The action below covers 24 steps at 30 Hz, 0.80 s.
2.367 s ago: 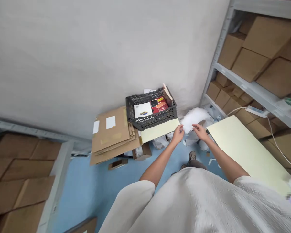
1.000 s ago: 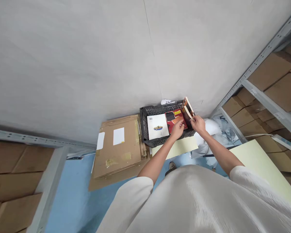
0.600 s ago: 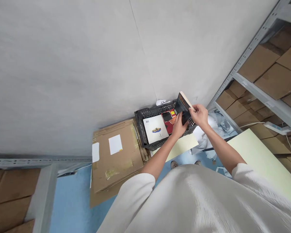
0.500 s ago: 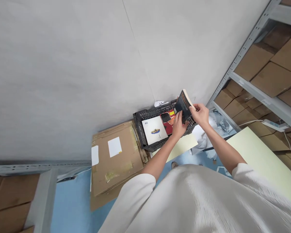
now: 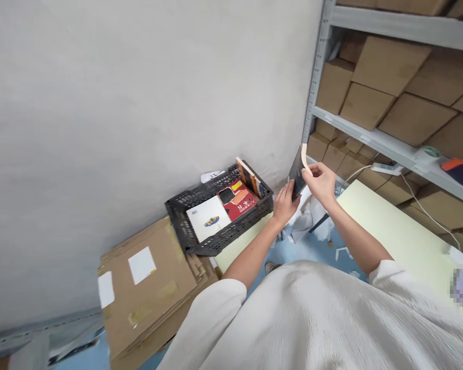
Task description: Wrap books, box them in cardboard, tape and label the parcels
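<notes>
Both hands hold a dark-covered book (image 5: 298, 172) upright in the air, to the right of a black plastic crate (image 5: 200, 246). My right hand (image 5: 321, 181) grips its upper edge and my left hand (image 5: 284, 203) supports its lower corner. The crate stands against the wall. Inside it lie a white book (image 5: 208, 218) and a red book (image 5: 239, 199), and another book (image 5: 248, 176) leans on end at the crate's right side.
Flattened cardboard boxes (image 5: 146, 288) lie stacked left of the crate. A pale yellow table (image 5: 393, 236) stands at the right, before grey shelving (image 5: 370, 136) packed with cardboard cartons. A power strip (image 5: 386, 168) rests on the shelf. Crumpled white wrapping (image 5: 306, 226) lies on the blue floor.
My right hand took the dark book from the crate's right side and both hands lifted it clear, out to the right. The view has swung to the right.
</notes>
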{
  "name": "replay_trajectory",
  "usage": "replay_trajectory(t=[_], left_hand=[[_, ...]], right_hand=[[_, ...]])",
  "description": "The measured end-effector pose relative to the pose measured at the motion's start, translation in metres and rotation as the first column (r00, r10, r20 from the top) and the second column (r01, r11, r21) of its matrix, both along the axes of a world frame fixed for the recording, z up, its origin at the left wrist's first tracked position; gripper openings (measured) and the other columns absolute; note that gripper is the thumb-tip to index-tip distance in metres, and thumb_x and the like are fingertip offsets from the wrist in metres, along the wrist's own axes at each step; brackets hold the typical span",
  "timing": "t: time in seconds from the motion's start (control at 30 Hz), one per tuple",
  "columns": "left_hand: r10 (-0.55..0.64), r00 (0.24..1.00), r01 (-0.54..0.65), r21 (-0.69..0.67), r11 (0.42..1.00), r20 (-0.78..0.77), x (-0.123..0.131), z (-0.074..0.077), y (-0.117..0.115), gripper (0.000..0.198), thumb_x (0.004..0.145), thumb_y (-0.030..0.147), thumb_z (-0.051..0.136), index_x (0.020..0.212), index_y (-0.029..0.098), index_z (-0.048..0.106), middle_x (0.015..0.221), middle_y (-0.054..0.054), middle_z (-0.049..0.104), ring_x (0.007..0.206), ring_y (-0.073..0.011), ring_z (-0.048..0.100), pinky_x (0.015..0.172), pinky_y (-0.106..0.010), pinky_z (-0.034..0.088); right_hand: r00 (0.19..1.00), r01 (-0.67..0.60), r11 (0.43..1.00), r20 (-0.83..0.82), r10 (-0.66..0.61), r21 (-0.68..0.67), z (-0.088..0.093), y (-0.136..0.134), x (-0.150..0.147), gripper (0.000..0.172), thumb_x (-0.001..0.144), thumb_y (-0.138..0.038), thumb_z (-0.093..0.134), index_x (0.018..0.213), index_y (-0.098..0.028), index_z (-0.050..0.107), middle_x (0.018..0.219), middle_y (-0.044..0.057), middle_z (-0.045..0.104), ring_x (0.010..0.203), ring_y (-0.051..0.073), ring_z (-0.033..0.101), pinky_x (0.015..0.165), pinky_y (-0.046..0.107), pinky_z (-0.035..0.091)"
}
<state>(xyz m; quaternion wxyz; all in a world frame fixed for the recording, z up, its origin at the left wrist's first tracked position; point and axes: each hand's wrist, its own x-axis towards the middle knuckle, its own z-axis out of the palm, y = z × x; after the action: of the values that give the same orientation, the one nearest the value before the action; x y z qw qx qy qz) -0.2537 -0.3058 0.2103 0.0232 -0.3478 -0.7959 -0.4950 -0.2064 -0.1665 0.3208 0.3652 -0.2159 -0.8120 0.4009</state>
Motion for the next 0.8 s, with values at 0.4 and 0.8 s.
replay_trajectory(t=[0.4, 0.8], left_hand=[[-0.144, 0.887, 0.131, 0.061, 0.99, 0.439, 0.115, -0.063, 0.201, 0.038, 0.1, 0.025, 0.068, 0.137, 0.022, 0.075, 0.119, -0.01, 0.08, 0.121, -0.0302, 0.073, 0.114, -0.049, 0.057], [-0.185, 0.634, 0.299, -0.017, 0.954, 0.751, 0.148, -0.132, 0.3, 0.031, 0.091, 0.016, 0.069, 0.12, 0.017, 0.078, 0.108, -0.009, 0.084, 0.105, -0.0227, 0.079, 0.1, -0.037, 0.062]], right_hand=[[0.986, 0.059, 0.997, 0.158, -0.049, -0.058, -0.077, 0.199, 0.158, 0.037, 0.099, -0.052, 0.061, 0.114, -0.022, 0.079, 0.119, 0.011, 0.079, 0.101, 0.026, 0.073, 0.097, 0.042, 0.059], [0.824, 0.525, 0.714, 0.485, -0.291, -0.464, -0.239, 0.261, 0.286, 0.038, 0.079, -0.036, 0.074, 0.114, -0.023, 0.064, 0.097, 0.004, 0.077, 0.083, 0.021, 0.071, 0.086, 0.039, 0.062]])
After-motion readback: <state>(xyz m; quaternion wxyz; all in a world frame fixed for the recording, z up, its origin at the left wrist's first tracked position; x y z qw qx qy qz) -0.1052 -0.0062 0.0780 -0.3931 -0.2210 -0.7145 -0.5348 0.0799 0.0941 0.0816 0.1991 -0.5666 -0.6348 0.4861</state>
